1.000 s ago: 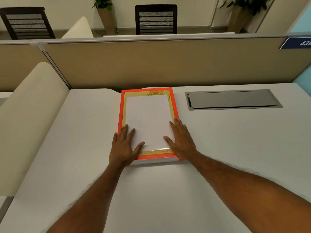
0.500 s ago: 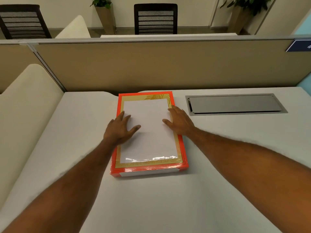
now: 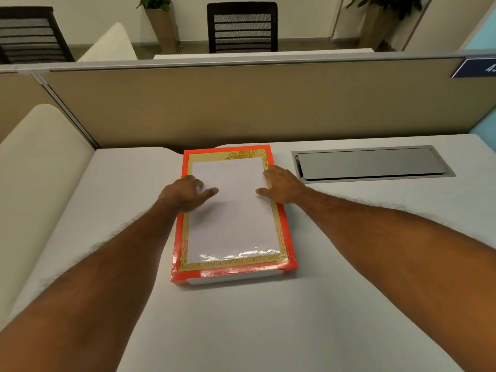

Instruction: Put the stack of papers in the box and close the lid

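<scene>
An orange box [image 3: 287, 238] lies flat on the white desk, its top framed in gold. A white paper sheet [image 3: 233, 218] fills the middle of that frame, with glossy glare across its near end. A white layer shows in the box's near side [image 3: 230, 277]. My left hand [image 3: 185, 194] rests on the sheet's left edge, fingers curled and thumb stretched onto the white. My right hand [image 3: 281, 186] lies flat on the sheet's right edge and the orange rim. Neither hand visibly holds anything.
A grey metal cable hatch [image 3: 373, 163] is set into the desk to the right of the box. A tan partition wall [image 3: 241, 103] closes the far side. A cream padded panel [image 3: 32, 189] runs along the left. Chairs and plants stand beyond the partition.
Both hands have slid from the box's near end to its far half. My left fingers have curled at the sheet's edge. The view shifted, so the box sits nearer.
</scene>
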